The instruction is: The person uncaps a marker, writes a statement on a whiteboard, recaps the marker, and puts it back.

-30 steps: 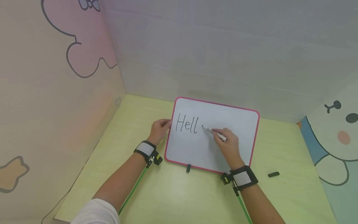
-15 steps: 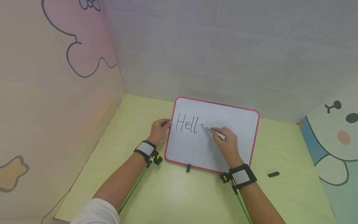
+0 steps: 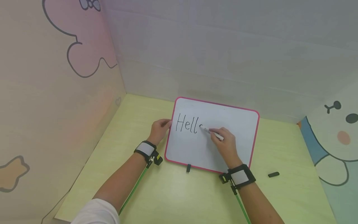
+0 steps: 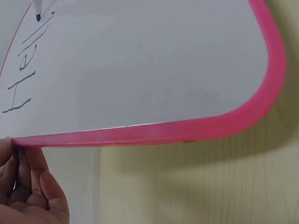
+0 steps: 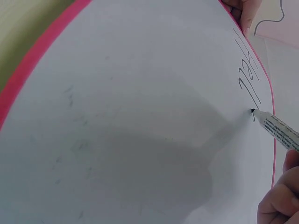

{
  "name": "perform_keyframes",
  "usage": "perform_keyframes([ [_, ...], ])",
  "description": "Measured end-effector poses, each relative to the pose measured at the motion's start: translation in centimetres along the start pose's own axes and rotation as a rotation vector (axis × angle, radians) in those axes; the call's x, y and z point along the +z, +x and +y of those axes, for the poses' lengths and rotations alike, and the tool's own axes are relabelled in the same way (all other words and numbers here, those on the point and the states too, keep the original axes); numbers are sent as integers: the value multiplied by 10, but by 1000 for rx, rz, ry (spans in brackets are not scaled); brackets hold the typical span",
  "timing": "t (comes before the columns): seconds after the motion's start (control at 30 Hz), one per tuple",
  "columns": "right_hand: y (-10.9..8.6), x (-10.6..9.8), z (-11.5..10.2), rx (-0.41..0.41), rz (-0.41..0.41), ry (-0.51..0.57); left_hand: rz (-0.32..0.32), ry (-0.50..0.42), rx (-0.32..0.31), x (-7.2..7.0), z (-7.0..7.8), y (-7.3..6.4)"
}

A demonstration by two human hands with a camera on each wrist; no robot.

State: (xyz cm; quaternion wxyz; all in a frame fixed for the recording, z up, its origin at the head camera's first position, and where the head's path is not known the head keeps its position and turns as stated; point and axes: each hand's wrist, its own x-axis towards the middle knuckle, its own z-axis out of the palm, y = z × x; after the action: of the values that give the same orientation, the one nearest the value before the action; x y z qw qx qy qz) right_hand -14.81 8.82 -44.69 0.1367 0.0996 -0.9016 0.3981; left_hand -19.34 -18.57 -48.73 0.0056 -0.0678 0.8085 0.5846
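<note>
A whiteboard (image 3: 184, 149) with a pink frame bears the handwritten letters "Hell" in dark ink. My left hand (image 3: 158, 130) pinches its left edge, thumb at the rim and fingers underneath in the left wrist view. In my right hand (image 3: 226, 144) is a white marker (image 3: 214, 134), gripped between thumb and fingers. The marker's dark tip (image 5: 253, 111) touches the board just right of the last "l", where a short curved stroke shows. Faint smudges (image 5: 81, 144) mark the board in the right wrist view.
A black marker cap (image 3: 273, 174) lies on the pale yellow table (image 3: 291, 149) right of the board. A small dark clip-like piece (image 3: 188, 168) sits at the board's lower edge. Walls with cartoon drawings stand behind and on both sides.
My right hand has shifted slightly left with the marker, and a small curved stroke has appeared after the "Hell". My left hand stays at the board's edge.
</note>
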Motion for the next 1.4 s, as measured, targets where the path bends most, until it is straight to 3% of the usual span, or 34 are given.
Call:
perform_keyframes([
  [0.53, -4, 0, 5, 7, -26, 29, 1, -2, 4, 0, -1, 0],
  [1.4, -6, -5, 8, 37, 33, 30, 5, -11, -2, 0, 0, 0],
])
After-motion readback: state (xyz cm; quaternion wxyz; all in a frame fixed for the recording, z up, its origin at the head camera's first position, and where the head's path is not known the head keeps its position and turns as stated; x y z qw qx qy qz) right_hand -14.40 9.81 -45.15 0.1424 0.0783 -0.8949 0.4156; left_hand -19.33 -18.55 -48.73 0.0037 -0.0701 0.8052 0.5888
